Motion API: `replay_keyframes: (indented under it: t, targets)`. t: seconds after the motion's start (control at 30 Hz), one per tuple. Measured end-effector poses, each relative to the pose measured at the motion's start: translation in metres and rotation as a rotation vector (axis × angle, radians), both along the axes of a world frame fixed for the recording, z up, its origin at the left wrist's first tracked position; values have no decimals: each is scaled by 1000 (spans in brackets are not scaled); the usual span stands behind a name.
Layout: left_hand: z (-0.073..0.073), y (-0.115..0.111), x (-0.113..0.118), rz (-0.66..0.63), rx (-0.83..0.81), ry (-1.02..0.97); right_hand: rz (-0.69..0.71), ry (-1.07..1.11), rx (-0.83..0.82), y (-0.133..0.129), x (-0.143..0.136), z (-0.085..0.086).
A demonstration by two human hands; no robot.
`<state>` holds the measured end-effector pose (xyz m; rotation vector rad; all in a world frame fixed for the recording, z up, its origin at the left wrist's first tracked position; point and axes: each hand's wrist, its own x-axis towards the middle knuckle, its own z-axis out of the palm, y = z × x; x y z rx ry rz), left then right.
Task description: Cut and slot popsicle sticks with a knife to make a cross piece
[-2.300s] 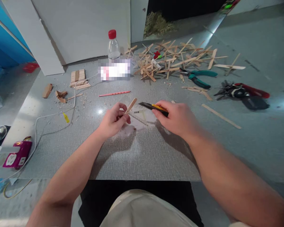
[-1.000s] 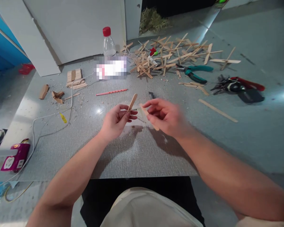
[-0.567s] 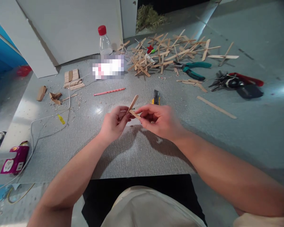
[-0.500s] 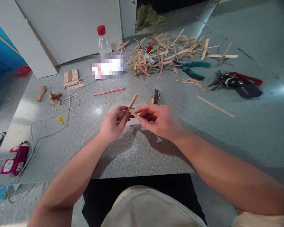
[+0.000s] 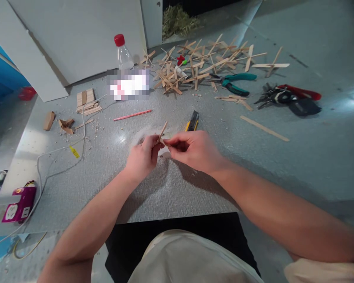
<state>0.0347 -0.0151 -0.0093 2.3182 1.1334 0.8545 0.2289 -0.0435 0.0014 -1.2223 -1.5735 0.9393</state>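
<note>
Above the grey tabletop (image 5: 153, 196), my left hand (image 5: 142, 158) is closed round a wooden craft stick (image 5: 163, 130), whose upper end points up and away from me. The thumb and fingers of my right hand (image 5: 194, 151) pinch a second craft stick that meets the first one between my hands; most of it is hidden by the fingers. Just beyond my right hand lies a yellow and black utility knife (image 5: 192, 121). A red striped pencil (image 5: 132, 115) rests farther left.
Many crossed craft sticks (image 5: 194, 65) lie at the back, with teal-handled pliers (image 5: 236, 84) beside them. Flat sticks (image 5: 85, 96) are stacked at left near a white cable (image 5: 38, 169). A red-capped bottle (image 5: 124, 57), dark tools (image 5: 289, 100) and one loose stick (image 5: 264, 128) are around.
The sticks have turned in my hands, so the upper one now shows its narrow edge. My right fingers have closed in over the second stick. The whole view has shifted slightly.
</note>
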Motion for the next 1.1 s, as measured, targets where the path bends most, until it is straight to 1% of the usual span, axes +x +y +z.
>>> replay_keyframes:
  t: [0.1,0.2,0.23,0.3,0.4,0.47,0.53,0.6,0.67,0.8,0.9,1.0,1.1]
  targets:
    - [0,1,0,1,1,-1,-11,-38,31,-2,-3,2]
    - [2,1,-1,-15,-12,-11,-68,-112,94,-5,-6,5]
    - [2,1,-1,-19,-22,-17,-82,-121,98,-5,-6,6]
    - [2,2,-2,-7,-71,-41,-71,-79,39,-5,-3,7]
    - [1,6,-5,86,-230,-173,-41,52,-111,1,8,7]
    - [1,9,-7,129,-362,-325,-73,75,-135,5,16,6]
    - [3,12,-8,113,-476,-466,-101,45,-108,8,20,5]
    - [7,13,-7,71,-556,-562,-129,-28,-47,10,21,5]
    - [10,13,-6,44,-604,-610,-177,-128,34,10,22,5]
    - [13,12,-5,24,-629,-619,-304,-361,133,15,30,9]
    - [12,12,-7,3,-630,-611,-376,-503,142,19,38,13]
    - [11,13,-8,-26,-648,-639,-390,-568,127,23,43,14]
    - [12,12,-8,-52,-655,-675,-439,-694,97,27,51,7]
